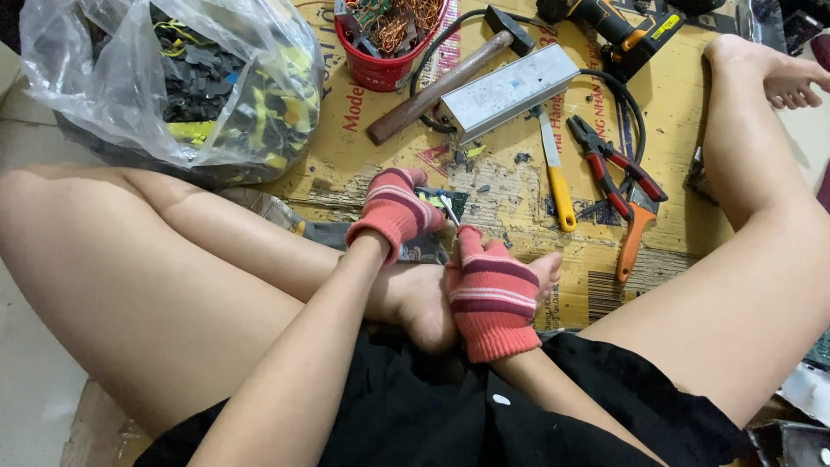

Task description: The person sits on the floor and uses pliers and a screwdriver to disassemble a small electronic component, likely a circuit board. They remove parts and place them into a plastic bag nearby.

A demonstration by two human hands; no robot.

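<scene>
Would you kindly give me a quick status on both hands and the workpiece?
Left hand and right hand, gloved, on small circuit board. Board at foot. Screwdriver, pliers beside.

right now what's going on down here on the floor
A person sits on flattened cardboard, both hands in red striped knit gloves. The left hand and right hand hold a small dark circuit-board piece between them. Nearby lie a wooden-handled hammer, a grey metal box, red-handled pliers and a clear bag of scrap.
</scene>
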